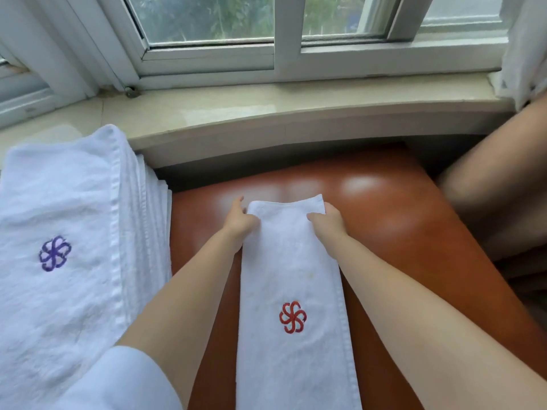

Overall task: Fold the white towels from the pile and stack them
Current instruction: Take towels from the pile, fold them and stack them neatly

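The left hand [241, 221] and right hand [327, 221] each pinch a far corner of the narrow towel [291, 279]. Its long axis runs near to far between the arms, so the far end would likely be drawn nearward.

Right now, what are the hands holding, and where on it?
Both grip the red-logo towel at its far end: left hand on the left corner, right hand on the right corner. The rest lies on the brown seat.
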`<state>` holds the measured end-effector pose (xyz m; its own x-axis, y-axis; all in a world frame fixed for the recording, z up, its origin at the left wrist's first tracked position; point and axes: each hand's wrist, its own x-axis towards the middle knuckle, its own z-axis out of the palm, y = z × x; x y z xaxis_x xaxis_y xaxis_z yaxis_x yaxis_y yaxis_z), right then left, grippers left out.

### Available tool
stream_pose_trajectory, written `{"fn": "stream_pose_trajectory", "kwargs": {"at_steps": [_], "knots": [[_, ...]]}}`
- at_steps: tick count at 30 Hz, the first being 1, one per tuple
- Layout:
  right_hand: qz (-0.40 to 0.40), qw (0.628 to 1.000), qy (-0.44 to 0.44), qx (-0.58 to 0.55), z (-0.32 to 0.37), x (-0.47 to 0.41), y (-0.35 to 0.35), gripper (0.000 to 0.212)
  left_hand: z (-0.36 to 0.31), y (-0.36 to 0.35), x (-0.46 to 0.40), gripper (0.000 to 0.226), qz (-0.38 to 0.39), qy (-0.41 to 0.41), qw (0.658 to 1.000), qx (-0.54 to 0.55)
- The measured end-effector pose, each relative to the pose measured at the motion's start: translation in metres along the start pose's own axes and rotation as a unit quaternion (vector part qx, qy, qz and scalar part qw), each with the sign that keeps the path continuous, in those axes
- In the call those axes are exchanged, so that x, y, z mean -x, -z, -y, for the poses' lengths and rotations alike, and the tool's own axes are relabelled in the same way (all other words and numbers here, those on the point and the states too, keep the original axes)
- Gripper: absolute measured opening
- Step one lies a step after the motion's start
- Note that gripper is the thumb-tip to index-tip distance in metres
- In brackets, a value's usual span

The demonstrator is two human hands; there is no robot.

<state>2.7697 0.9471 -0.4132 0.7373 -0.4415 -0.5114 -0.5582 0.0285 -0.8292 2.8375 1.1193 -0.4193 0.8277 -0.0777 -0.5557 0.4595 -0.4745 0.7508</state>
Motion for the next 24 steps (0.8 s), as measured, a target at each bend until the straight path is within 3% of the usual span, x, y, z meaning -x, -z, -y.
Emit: {"fn": "stream_pose_trajectory", "kwargs": {"at_steps": [3, 6, 9, 12, 16, 21, 24], "knots": [[-0.019, 0.999, -0.014, -0.039, 0.003, -0.013, -0.005, 0.024, -0.009, 0.005, -0.021, 0.076, 0.061, -0.058, 0.985, -0.149], [-0.035, 0.994, -0.076, -0.071, 0.006, -0.016, -0.006, 0.024, -0.020, 0.003, -0.031, 0.066, 0.129, -0.115, 0.936, -0.308], [-0.030, 0.990, -0.114, -0.084, 0.007, -0.015, -0.007, 0.030, -0.024, 0.002, -0.035, 0.046, 0.132, -0.148, 0.907, -0.371], [-0.060, 0.990, -0.075, -0.106, 0.002, -0.016, -0.008, 0.025, -0.026, 0.013, -0.040, 0.032, 0.119, -0.127, 0.885, -0.432], [-0.133, 0.991, 0.003, -0.031, -0.007, -0.017, -0.007, 0.027, -0.033, 0.028, -0.037, 0.022, 0.119, -0.040, 0.925, -0.358], [-0.223, 0.969, 0.007, 0.110, -0.013, -0.010, -0.014, 0.020, -0.027, 0.011, -0.032, 0.015, 0.055, -0.048, 0.969, -0.234], [-0.252, 0.952, -0.032, 0.173, -0.024, -0.008, -0.011, 0.029, -0.018, 0.004, -0.026, 0.033, -0.016, -0.017, 0.993, -0.112]]}}
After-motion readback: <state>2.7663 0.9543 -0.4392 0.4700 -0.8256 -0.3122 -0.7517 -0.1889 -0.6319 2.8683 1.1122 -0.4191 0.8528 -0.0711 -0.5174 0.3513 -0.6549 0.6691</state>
